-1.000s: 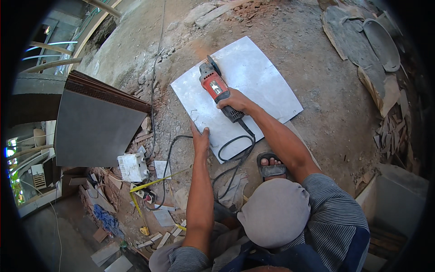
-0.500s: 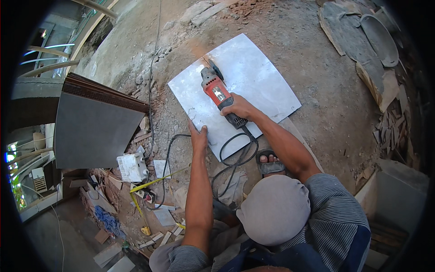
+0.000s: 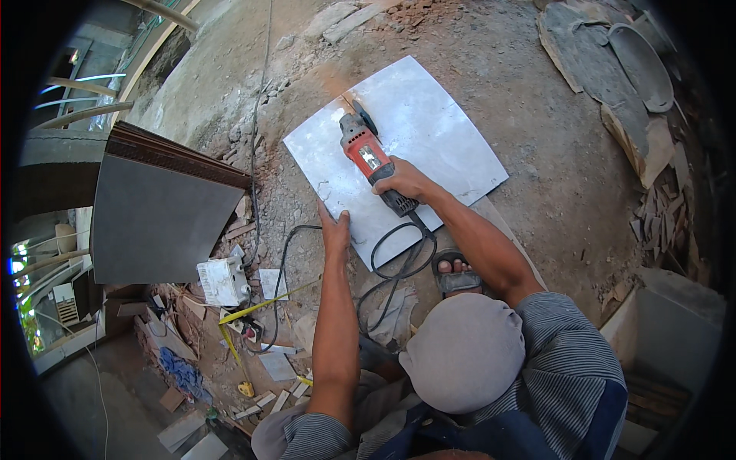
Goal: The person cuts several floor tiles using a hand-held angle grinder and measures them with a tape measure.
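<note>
A large pale square tile (image 3: pixel 445 130) lies tilted on the dusty ground. My right hand (image 3: pixel 400 179) is closed on the black grip of a red angle grinder (image 3: pixel 366 152), whose disc (image 3: pixel 366 115) rests at the tile's upper part, where a short orange cut line runs to the far edge with reddish dust beyond it. The grinder's black cord loops over the tile's near edge. My left hand (image 3: pixel 336 226) grips the tile's left edge, thumb on top and fingers along the side.
Stacked dark grey tiles (image 3: pixel 165 215) lean at left, near a white box (image 3: pixel 218 283), a yellow tape measure (image 3: pixel 246 389), a blue cloth (image 3: pixel 179 369) and rubble. A sandaled foot (image 3: pixel 458 273) is below the tile. A grey basin (image 3: pixel 642 67) and broken tile pieces (image 3: pixel 655 226) lie at right.
My right hand and the grinder have shifted slightly down and right from a second ago. A short orange cut line now shows behind the disc. My left hand stays on the edge.
</note>
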